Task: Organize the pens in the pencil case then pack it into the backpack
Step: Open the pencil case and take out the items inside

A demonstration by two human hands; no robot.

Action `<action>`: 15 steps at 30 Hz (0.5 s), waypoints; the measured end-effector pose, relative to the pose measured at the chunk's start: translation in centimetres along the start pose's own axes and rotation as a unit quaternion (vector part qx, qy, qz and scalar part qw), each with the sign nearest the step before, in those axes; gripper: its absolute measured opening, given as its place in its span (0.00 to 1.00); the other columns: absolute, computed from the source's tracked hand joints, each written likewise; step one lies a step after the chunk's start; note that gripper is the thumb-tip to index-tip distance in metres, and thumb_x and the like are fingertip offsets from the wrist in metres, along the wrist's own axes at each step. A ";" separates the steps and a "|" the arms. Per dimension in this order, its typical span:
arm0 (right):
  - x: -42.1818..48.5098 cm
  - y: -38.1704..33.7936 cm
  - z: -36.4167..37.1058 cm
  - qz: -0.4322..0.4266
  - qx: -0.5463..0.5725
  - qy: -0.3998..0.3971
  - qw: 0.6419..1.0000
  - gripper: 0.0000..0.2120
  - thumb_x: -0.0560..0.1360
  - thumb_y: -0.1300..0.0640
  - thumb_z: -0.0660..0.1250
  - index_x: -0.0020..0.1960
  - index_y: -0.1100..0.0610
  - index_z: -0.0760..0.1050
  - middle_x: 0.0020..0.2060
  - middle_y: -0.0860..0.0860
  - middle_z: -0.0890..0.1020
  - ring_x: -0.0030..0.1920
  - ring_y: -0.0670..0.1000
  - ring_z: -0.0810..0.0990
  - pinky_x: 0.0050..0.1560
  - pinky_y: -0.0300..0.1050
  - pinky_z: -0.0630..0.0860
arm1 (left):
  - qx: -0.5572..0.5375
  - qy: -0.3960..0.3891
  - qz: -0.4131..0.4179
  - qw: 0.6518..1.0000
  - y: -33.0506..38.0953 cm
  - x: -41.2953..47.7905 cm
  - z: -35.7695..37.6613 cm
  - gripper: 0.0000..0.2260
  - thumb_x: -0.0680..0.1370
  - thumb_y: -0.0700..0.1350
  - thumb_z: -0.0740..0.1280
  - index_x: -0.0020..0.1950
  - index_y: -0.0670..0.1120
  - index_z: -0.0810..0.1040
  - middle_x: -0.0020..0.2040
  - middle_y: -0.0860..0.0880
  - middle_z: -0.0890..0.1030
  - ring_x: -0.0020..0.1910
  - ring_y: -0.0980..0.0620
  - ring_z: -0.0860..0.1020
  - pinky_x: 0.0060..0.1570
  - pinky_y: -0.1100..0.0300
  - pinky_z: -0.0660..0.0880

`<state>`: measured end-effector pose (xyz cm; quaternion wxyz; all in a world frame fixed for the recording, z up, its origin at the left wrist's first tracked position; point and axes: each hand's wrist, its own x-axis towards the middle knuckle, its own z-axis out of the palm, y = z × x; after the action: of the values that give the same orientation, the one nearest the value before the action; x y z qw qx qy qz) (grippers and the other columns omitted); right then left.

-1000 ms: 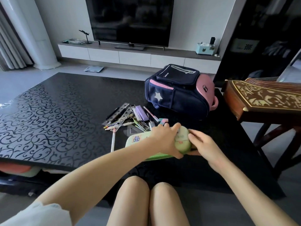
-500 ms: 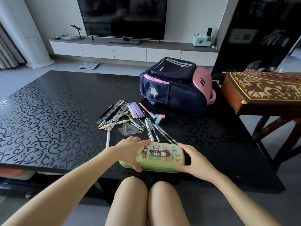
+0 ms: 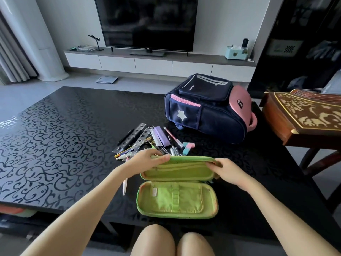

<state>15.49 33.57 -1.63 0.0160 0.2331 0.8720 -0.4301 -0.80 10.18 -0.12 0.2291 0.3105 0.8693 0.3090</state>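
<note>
Both hands' fingers [image 3: 162, 158] pinch the lid of the open, empty case [image 3: 177, 200]; pens [image 3: 173, 145] behind it and the backpack [image 3: 208, 108] wait.

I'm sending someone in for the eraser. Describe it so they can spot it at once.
Start at the navy and pink backpack on the black patterned table. Between it and the open green pencil case lies a loose pile of pens and rulers. The eraser sits at that pile's right edge: a short, chunky block in pink and light blue, unlike the long thin things beside it.
</note>
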 end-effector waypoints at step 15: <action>5.9 -2.1 0.5 0.097 -0.404 0.017 0.910 0.10 0.76 0.50 0.62 0.39 0.53 0.69 0.42 0.50 0.78 0.44 0.55 0.77 0.40 0.44 0.69 | 0.185 0.101 -0.020 0.977 -6.3 4.8 -0.9 0.16 0.74 0.39 0.63 0.62 0.46 0.75 0.60 0.44 0.75 0.58 0.42 0.73 0.56 0.55 0.69</action>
<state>9.25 34.39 -1.74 0.1358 0.2978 0.9443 -0.0336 -7.23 9.25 -4.75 0.0850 0.2977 0.9360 0.1677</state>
